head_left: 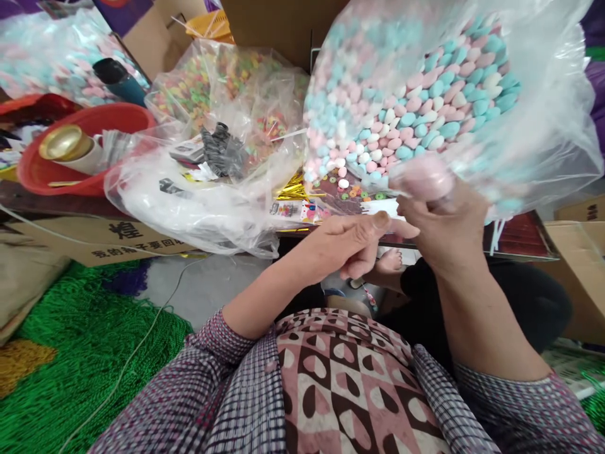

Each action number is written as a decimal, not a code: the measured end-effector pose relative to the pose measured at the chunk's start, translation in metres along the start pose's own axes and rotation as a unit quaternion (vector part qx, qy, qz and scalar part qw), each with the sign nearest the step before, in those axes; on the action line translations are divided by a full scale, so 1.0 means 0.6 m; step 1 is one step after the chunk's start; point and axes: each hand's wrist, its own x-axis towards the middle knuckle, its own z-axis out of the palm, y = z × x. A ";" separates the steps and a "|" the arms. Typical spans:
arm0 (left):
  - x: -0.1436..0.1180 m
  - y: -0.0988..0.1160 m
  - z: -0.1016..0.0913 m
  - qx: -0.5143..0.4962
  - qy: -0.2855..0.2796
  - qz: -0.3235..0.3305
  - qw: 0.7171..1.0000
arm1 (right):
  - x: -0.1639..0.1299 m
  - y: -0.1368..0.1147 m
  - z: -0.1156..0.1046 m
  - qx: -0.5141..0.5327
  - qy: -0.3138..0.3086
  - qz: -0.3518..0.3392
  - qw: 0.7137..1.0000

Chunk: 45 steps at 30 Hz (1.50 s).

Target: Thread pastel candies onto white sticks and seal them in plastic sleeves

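Observation:
My right hand (449, 221) is closed around the lower end of a small, rounded, pale pink bag (425, 178), blurred by motion; its contents cannot be made out. Close on its left, my left hand (354, 243) has the thumb pressed toward the index finger and the other fingers curled; whatever it may hold is hidden. Just behind both hands stands a large open clear bag (558, 126) of pink, blue and white egg-shaped candies (416, 129). White sticks (385, 208), gold twist ties (293, 187) and small coloured rings (362, 191) lie at the table's front.
A clear bag of coloured rings (227, 82) stands left of the candies, with a crumpled plastic bag (198, 208) before it. A red basin (35, 161) holds a gold bowl (66, 144). Green strings (118, 340) cover the floor at left; a cardboard box (576, 252) stands at right.

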 end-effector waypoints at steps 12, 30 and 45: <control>-0.010 0.000 -0.042 -0.136 0.064 -0.013 0.989 | 0.006 0.029 0.009 -0.210 0.031 -0.167 0.963; 0.043 -0.031 -0.066 0.001 -0.038 -0.104 0.994 | -0.038 0.006 0.004 -0.084 -0.047 -0.119 0.988; 0.025 -0.063 -0.054 0.136 0.008 0.023 0.990 | -0.048 0.037 0.005 0.194 -0.195 0.124 0.954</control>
